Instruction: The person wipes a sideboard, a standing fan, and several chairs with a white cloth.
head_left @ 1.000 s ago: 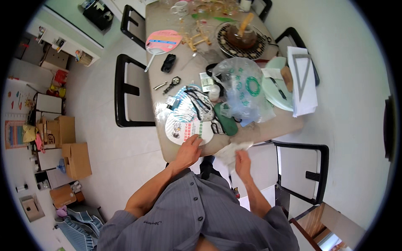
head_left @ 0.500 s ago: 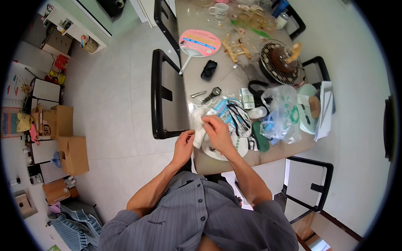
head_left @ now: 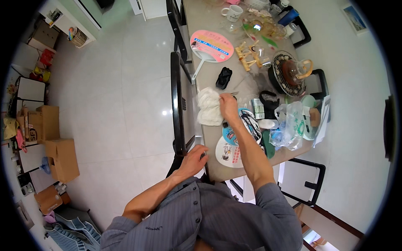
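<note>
The left hand [head_left: 192, 161] is bent beside the counter's [head_left: 212, 168] left edge; I cannot tell if it holds anything. Next is the crumpled white cloth [head_left: 209, 109], lying on the counter by that edge. The right hand [head_left: 228, 106] pinches the cloth's right side. Farther right sits a see-through bag [head_left: 295, 129].

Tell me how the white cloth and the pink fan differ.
Colour: the white cloth is pale throughout; the pink fan has a blue printed band.
Form: the white cloth is rumpled; the pink fan is flat, with a handle.
Contact: the right hand is at the white cloth's edge; neither hand touches the pink fan.
Both lie on the table.
</note>
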A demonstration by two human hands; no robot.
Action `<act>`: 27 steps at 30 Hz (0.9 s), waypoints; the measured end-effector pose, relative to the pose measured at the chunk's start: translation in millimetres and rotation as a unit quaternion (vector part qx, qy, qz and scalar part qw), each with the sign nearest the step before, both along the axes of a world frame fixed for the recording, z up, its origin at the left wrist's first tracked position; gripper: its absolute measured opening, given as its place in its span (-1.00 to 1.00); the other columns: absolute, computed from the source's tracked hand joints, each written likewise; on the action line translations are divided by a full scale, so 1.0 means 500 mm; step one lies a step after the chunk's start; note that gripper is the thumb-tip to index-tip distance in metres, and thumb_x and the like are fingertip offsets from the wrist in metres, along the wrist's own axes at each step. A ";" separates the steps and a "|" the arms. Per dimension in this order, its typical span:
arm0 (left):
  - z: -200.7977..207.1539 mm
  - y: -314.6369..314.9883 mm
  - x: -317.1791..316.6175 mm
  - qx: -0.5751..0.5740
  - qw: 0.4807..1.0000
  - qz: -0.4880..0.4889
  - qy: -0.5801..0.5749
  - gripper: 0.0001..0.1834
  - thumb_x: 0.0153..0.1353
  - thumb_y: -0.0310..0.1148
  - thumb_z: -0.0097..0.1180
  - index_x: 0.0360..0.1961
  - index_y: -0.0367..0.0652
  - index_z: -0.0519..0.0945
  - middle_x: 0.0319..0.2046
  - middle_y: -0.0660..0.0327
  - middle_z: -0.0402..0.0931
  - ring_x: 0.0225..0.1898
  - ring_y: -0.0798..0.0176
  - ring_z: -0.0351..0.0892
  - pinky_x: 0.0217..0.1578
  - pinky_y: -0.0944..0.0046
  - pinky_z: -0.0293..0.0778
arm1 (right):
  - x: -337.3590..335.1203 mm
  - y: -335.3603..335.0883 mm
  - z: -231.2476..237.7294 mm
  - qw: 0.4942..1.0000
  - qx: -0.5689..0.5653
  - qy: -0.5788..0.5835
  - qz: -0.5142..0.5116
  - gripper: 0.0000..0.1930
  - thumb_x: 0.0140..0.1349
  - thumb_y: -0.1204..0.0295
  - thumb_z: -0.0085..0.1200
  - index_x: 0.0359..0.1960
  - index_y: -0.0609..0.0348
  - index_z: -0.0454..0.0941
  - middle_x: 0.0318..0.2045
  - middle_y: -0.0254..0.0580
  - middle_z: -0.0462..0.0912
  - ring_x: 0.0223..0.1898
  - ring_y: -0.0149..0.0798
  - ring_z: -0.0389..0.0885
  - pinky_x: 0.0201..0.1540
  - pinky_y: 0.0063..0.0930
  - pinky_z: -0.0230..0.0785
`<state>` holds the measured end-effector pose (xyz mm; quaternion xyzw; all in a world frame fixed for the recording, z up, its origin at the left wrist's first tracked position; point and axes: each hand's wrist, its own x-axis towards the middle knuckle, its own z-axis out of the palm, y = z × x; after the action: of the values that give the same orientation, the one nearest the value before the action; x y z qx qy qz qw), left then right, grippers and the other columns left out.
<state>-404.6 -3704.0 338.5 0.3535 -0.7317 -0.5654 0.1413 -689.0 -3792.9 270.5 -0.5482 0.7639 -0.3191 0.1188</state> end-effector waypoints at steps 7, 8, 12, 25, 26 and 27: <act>-0.007 0.012 0.012 0.007 0.997 -0.078 -0.001 -0.73 0.34 -0.40 0.24 0.02 -0.24 0.64 0.05 0.01 0.60 0.02 -0.12 0.65 0.01 0.05 0.59 | 0.025 -0.100 0.057 0.989 -0.083 0.104 0.060 -0.63 0.25 0.53 0.06 0.10 0.28 0.61 0.04 0.08 0.64 0.08 0.16 0.61 0.12 -0.05 0.50; -0.008 0.009 0.013 0.012 0.996 -0.085 -0.008 -0.74 0.34 -0.40 0.24 0.02 -0.24 0.64 0.05 0.01 0.60 0.03 -0.12 0.65 0.01 0.05 0.59 | 0.048 -0.098 0.053 0.984 -0.035 0.150 0.091 -0.60 0.25 0.54 0.05 0.15 0.28 0.58 0.10 0.08 0.62 0.15 0.17 0.58 0.17 -0.04 0.48; -0.011 -0.013 0.013 0.022 0.996 -0.083 -0.015 -0.73 0.34 -0.39 0.17 0.00 -0.27 0.66 0.06 0.05 0.60 0.06 -0.13 0.64 0.06 0.03 0.58 | 0.137 -0.013 0.019 0.961 0.002 0.242 0.134 -0.47 0.28 0.56 -0.02 0.33 0.32 0.44 0.34 0.12 0.47 0.38 0.22 0.39 0.38 0.01 0.33; -0.077 -0.040 -0.143 -0.060 0.977 0.206 0.015 -0.24 0.36 -0.30 0.21 0.43 -0.49 0.20 0.43 -0.34 0.18 0.46 -0.36 0.20 0.47 -0.10 0.15 | 0.231 0.342 0.054 0.980 0.075 0.132 0.125 -0.43 0.25 0.54 0.06 0.34 0.39 0.43 0.39 0.15 0.43 0.45 0.21 0.34 0.48 -0.01 0.22; -0.089 -0.070 -0.174 -0.033 0.966 0.257 0.000 -0.20 0.34 -0.29 0.21 0.45 -0.51 0.17 0.45 -0.36 0.16 0.47 -0.38 0.17 0.49 -0.13 0.11 | 0.235 0.360 0.053 0.980 0.073 0.141 0.123 -0.46 0.25 0.55 0.07 0.32 0.38 0.46 0.37 0.13 0.45 0.44 0.20 0.36 0.47 -0.03 0.25; -0.099 -0.101 -0.201 0.002 0.952 0.306 -0.016 -0.17 0.33 -0.29 0.22 0.46 -0.52 0.14 0.46 -0.37 0.14 0.48 -0.40 0.15 0.50 -0.15 0.08 | 0.236 0.377 0.052 0.979 0.074 0.138 0.131 -0.47 0.25 0.56 0.07 0.30 0.37 0.47 0.36 0.12 0.46 0.43 0.19 0.37 0.47 -0.03 0.26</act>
<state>-505.2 -3754.6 288.9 0.5699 -0.5897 -0.4905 0.2949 -570.7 -3604.4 296.3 -0.6716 0.7162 -0.1650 0.0935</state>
